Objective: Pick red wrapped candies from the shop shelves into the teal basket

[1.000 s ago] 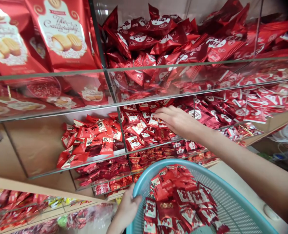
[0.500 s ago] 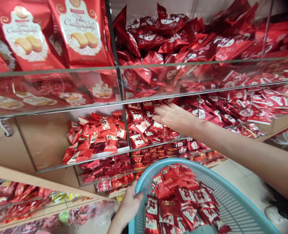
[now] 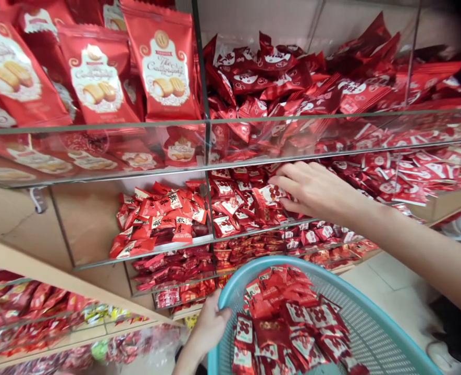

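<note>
My left hand (image 3: pixel 210 324) is closed on the rim of a teal plastic basket (image 3: pixel 236 284), thumb over the edge. Inside the basket lie several red candy packets (image 3: pixel 273 333), some with white panels and dark red round prints. My right hand (image 3: pixel 306 188) is at the shelf compartment above the basket, its fingers closed on the edge of a red-and-white candy packet (image 3: pixel 268 195). Around that packet are similar candy packets (image 3: pixel 228 204), loosely heaped behind the glass edge. My fingers partly cover the packet's right end.
Red candies with black lettering (image 3: pixel 167 213) fill the compartment to the left. Larger biscuit bags (image 3: pixel 167 78) stand on the shelf above, behind a glass front strip (image 3: pixel 144 151). A wooden shelf edge (image 3: pixel 77 281) slants across the lower left.
My right hand has drawn back to the right from the heap, and a red-and-white candy packet now shows at its fingertips. The view has shifted slightly left; my left hand stays on the basket.
</note>
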A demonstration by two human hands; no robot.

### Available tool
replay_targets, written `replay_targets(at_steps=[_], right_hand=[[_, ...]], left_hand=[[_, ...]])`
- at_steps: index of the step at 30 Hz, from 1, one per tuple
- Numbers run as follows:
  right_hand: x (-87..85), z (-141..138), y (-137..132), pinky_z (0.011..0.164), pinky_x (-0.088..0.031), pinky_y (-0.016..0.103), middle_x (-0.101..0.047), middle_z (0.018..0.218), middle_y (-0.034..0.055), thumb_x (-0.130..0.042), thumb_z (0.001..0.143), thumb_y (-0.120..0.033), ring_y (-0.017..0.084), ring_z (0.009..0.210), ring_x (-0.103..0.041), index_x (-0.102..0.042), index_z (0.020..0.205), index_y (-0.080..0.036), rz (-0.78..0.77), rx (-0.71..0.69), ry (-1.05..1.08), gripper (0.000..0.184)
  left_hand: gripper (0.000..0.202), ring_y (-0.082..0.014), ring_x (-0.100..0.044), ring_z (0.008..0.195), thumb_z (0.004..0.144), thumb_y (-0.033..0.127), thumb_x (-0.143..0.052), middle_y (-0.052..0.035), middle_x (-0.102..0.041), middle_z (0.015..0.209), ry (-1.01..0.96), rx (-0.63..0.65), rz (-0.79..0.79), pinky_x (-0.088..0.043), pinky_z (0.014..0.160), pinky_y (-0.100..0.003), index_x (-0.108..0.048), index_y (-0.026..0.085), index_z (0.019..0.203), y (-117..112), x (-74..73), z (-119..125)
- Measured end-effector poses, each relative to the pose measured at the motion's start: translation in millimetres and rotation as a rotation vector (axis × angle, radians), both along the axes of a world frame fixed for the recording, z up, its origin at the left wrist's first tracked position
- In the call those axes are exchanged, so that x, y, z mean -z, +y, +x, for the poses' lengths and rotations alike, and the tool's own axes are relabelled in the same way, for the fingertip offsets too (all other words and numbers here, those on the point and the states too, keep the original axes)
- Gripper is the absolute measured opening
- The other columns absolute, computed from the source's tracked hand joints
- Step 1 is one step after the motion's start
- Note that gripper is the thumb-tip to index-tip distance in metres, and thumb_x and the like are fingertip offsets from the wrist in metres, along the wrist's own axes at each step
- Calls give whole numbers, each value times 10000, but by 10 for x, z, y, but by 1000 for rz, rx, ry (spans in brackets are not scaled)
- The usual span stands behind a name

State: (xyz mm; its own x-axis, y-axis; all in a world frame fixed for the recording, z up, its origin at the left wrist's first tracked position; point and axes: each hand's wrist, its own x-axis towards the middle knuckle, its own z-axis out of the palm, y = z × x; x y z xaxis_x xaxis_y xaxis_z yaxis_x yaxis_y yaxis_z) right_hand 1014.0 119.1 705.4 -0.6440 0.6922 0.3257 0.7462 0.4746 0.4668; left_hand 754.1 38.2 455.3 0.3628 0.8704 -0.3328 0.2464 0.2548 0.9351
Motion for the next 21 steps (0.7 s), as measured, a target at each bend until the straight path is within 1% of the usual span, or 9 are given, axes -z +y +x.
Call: replay_targets(at_steps=[3,6,8,11,14,16,18,21], right_hand=[[28,149,-270,758,-386,341,-538,1027,98,-460,835,-295,223,919,-497,-508,1086,-169,-36,16,142,284],[186,358,-602,788,-422,345,-528,1043,97,-451,841,-317,215,940,-506,-489,1098,-183,-92,30,277,292],[361,525,-825,785,-446,348,-531,1037,91,-464,831,-338,215,935,-522,-485,1095,-210,-120,66,329,294],[697,785,-1126,787,-479,362,-537,1048,83,-486,809,-362,225,937,-546,-469,1127,-253,-168,168,373,337],[1044,993,-1365,787,-507,367,-547,1075,78,-495,789,-366,238,954,-566,-462,1162,-277,-233,247,420,385],[1230,1072,-1483,786,-519,369,-553,1094,75,-504,771,-379,250,959,-578,-481,1152,-285,-260,278,457,393],[1354,1094,-1571,787,-525,366,-560,1100,76,-508,763,-385,260,965,-584,-501,1136,-299,-296,311,494,383],[1433,1060,-1659,816,-510,352,-565,1114,83,-487,782,-326,260,1001,-568,-517,1110,-343,-407,357,524,330]], left_hand=[[375,-142,-549,714,703,192,-474,-12,-651,847,6,-22,18,-405,697,-239,-559,151,1065,-2,23,0],[353,-147,-549,703,693,194,-490,-18,-646,799,5,-21,36,-410,690,-243,-581,136,1030,-1,10,-3],[342,-152,-554,702,688,199,-501,-26,-649,799,-5,-16,21,-416,689,-248,-591,130,1010,-2,-19,-2],[375,-169,-571,749,672,208,-523,-33,-661,825,-21,-38,-11,-425,724,-264,-587,132,1033,-6,-60,4],[382,-180,-583,805,663,208,-534,-40,-666,882,-39,-58,-26,-427,759,-270,-583,134,1034,-7,-74,16],[362,-173,-587,792,665,192,-520,-36,-666,895,-42,-38,-29,-430,746,-265,-581,134,1017,-3,-74,24],[344,-163,-587,773,664,168,-499,-29,-665,888,-33,-13,-16,-430,730,-257,-579,132,997,3,-79,29],[322,-154,-578,736,662,150,-482,-18,-662,825,3,5,26,-425,706,-249,-583,122,967,7,-116,33]])
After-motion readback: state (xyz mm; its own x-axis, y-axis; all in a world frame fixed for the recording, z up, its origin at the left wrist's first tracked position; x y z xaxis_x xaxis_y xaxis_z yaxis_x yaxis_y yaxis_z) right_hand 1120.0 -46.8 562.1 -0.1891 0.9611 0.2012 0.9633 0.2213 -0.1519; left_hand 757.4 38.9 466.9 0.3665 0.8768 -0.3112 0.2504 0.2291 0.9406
